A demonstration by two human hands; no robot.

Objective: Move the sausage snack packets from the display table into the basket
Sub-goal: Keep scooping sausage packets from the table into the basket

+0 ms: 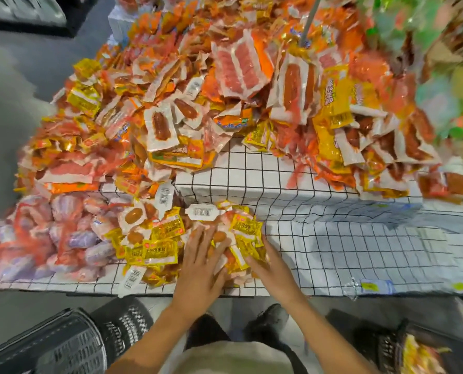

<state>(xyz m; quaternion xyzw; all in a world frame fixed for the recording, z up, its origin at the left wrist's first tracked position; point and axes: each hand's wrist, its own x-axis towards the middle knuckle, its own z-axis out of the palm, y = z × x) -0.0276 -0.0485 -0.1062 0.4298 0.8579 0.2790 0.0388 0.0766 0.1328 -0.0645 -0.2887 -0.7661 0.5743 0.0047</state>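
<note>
Both hands, left hand (pixel 198 263) and right hand (pixel 268 265), lie spread-fingered, each grip flat against the yellow packets (pixel 235 238) at the bench (pixel 346 252) edge, seemingly corralling them for the basket (pixel 387 346) below.

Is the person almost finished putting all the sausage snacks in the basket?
Not nearly. Done: the basket at lower right already holds some yellow packets. In hand: the left hand and right hand press on a small heap of yellow packets at the front edge of the checked table, gathering them. Left: a huge pile of orange and white packets covers the table behind.
</note>
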